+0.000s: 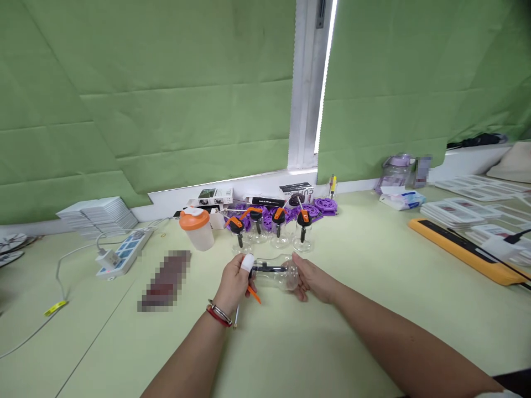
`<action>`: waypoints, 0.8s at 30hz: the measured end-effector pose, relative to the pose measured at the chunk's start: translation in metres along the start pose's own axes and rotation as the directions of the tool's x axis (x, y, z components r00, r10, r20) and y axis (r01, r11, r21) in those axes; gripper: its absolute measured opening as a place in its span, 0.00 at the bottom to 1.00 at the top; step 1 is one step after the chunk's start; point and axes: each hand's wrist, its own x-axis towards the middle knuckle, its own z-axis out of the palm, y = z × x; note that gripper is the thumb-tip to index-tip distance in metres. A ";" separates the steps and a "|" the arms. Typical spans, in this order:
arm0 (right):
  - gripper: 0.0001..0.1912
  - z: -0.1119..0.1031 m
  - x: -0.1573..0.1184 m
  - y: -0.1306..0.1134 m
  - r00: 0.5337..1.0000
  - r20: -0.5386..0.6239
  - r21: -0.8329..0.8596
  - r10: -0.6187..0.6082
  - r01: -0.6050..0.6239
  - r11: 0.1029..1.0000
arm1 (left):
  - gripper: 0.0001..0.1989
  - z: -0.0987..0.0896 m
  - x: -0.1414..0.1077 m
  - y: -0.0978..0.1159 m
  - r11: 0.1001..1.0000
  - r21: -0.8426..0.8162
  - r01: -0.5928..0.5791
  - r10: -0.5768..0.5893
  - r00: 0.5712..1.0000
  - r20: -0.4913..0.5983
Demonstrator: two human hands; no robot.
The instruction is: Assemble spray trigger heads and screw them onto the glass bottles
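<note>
"So, the entry for the clear bottle (276, 280)?"

"One, lying on its side between the two hands, long axis running left to right across the worktop (298, 348); resting or lifted, cannot tell."

"State of each grip?"

"Left hand (233, 276): closed around the top end, orange strip (254, 294) poking out below. Right hand (314, 277): thumb and fingers curled around the base."

"Nearer hand?"

"Neither; one at each end. From the left grip, the body points right, straight toward the other. Inside: one black tube (271, 269), set lengthwise."

"Nearby?"

"Four upright bottles (303, 241), black-and-orange tops, loose row just beyond."
</note>
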 end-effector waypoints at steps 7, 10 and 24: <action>0.42 0.000 -0.006 -0.006 0.965 0.014 -0.069 -0.262 0.263 0.962 | 0.20 -0.005 0.005 -0.004 0.996 -0.092 0.017 -0.022 0.998 -0.050; 0.43 0.002 -0.006 -0.006 0.972 0.001 -0.046 -0.235 0.235 0.971 | 0.20 -0.003 0.004 -0.004 0.996 -0.084 0.020 -0.022 0.999 -0.032; 0.33 0.004 -0.007 -0.008 0.976 -0.028 -0.121 -0.216 0.211 0.970 | 0.20 -0.001 -0.001 0.000 0.999 -0.040 -0.001 0.000 1.000 -0.020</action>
